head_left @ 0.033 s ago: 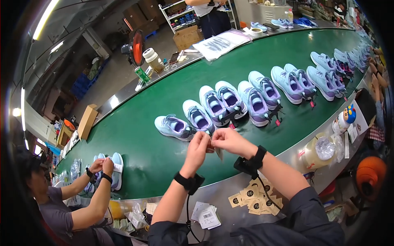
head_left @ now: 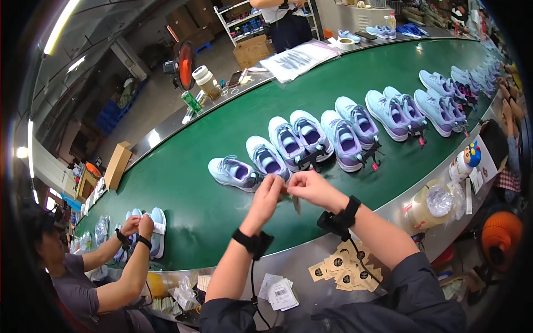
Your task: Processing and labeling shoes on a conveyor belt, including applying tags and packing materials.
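Fingers of the right hand point(head_left: 315, 190) pinch a small tan tag point(head_left: 296, 207), which dangles just below them, above a green belt point(head_left: 216, 233). The left hand point(head_left: 266, 194) meets it from the other side, thumb and fingertips drawn together in a narrow tip; what they pinch, if anything, is hidden. Just beyond the hands stands the nearest light-blue shoe point(head_left: 230, 172), upright with its lavender-lined opening uncovered, first in a row of similar shoes point(head_left: 347, 139) stretching to the right.

Several containers line the edges of the belt. On the far ledge, a clear jar point(head_left: 206, 84) with a white lid holds brownish liquid, and beside it stands a green can point(head_left: 191, 101), its contents out of sight. Farther right, a clear plastic bag point(head_left: 300, 61) lies flat with slim dark pieces showing inside. A narrow cardboard box point(head_left: 117, 165) stands at the left of that ledge.

On the near side, a cream round container point(head_left: 416, 216) has crumpled clear plastic point(head_left: 440, 201) at its mouth; anything deeper cannot be seen. Near it is a white bottle point(head_left: 459, 168) with a blue-haired figure on top. Loose tan cards point(head_left: 347, 267) and white labels point(head_left: 282, 294) lie on the metal ledge point(head_left: 308, 297) below the forearms.
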